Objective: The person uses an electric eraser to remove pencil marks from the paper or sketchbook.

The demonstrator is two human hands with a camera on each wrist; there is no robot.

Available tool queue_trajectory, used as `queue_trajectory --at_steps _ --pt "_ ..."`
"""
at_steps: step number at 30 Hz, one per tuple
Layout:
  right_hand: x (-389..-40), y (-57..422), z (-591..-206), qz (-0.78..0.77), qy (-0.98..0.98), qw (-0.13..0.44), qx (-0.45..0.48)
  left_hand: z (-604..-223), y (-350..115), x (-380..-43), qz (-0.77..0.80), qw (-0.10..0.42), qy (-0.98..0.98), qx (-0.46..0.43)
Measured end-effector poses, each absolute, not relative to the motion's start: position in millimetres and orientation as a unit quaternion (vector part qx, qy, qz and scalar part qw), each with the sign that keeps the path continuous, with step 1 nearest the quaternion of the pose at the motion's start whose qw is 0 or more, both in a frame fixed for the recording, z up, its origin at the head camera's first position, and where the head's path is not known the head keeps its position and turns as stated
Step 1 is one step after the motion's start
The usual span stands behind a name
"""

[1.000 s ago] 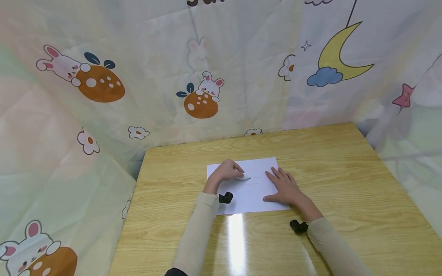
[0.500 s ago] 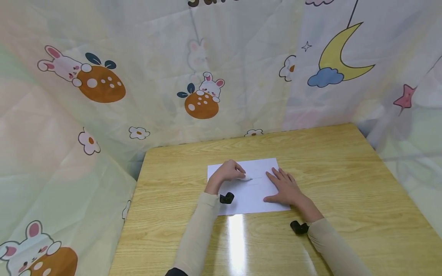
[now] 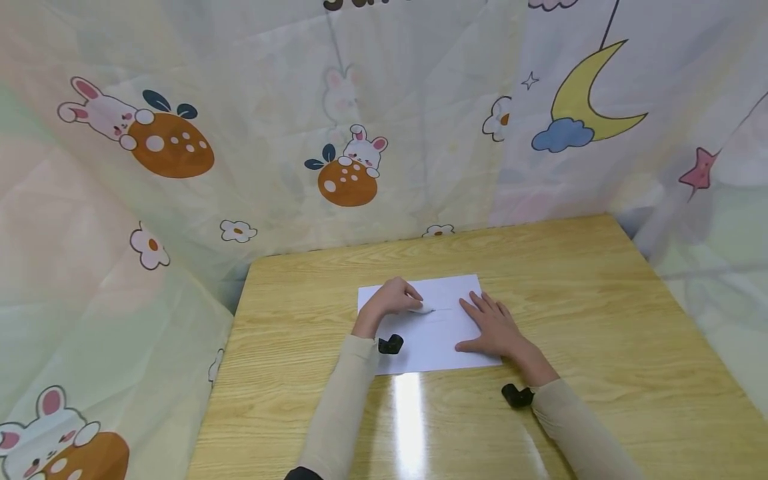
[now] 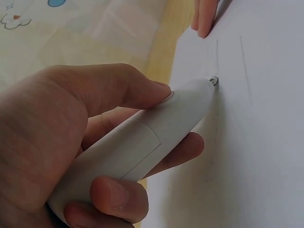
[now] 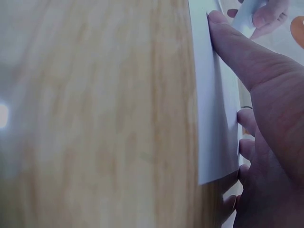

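Observation:
My left hand [image 3: 393, 298] grips a white electric eraser [image 4: 135, 142], with a finger resting at its button. The metal tip [image 4: 213, 80] of the eraser is right at the end of one of two thin pencil lines [image 4: 244, 64] on a white sheet of paper [image 3: 432, 347]. Small dark crumbs lie on the paper along the line's course, on the near side of the tip in the left wrist view. My right hand [image 3: 495, 330] rests with spread, straight fingers on the right part of the sheet. Its thumb [image 5: 232, 40] lies on the paper near the edge.
The paper lies on a wooden table [image 3: 300, 373] backed by a printed cloth [image 3: 258, 133] with rabbits and a moon. A black wrist camera [image 3: 391, 344] sits at the left wrist, another black camera [image 3: 517, 395] at the right.
The eraser tip has shifted slightly right along the pencil line and then a little back. My right hand stays in place on the paper. The head view has moved slightly.

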State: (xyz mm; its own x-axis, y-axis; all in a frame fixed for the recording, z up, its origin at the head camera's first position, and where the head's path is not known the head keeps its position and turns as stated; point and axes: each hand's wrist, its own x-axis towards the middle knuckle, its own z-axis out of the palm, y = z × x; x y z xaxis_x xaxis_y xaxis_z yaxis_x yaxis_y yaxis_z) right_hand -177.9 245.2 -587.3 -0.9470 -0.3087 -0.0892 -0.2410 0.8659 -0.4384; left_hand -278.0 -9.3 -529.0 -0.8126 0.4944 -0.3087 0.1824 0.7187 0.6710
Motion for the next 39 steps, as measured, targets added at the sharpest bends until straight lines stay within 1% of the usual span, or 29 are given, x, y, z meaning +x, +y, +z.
queue_trajectory --at_steps 12,17,23,28,34,39 --pt "-175.8 245.0 -586.6 -0.222 0.961 0.085 -0.138 -538.6 -6.6 -279.2 0.327 0.238 0.895 0.190" --pt "-175.9 245.7 -586.6 -0.222 0.962 0.079 -0.140 -537.7 -6.4 -278.8 0.324 0.240 0.897 0.180" --pt "-175.8 246.8 -587.3 -0.224 0.962 0.074 -0.139 -538.1 -3.2 -280.1 0.330 0.240 0.892 0.194" --pt "-175.9 246.7 -589.1 -0.222 0.962 0.078 -0.137 -537.9 -4.8 -278.0 0.329 0.244 0.896 0.174" --pt "-177.1 244.6 -588.2 -0.223 0.962 0.083 -0.137 -533.7 -3.9 -276.6 0.330 0.232 0.897 0.181" --pt "-176.8 245.8 -587.6 -0.229 0.960 0.079 -0.138 -534.9 -4.1 -277.4 0.330 0.231 0.898 0.175"
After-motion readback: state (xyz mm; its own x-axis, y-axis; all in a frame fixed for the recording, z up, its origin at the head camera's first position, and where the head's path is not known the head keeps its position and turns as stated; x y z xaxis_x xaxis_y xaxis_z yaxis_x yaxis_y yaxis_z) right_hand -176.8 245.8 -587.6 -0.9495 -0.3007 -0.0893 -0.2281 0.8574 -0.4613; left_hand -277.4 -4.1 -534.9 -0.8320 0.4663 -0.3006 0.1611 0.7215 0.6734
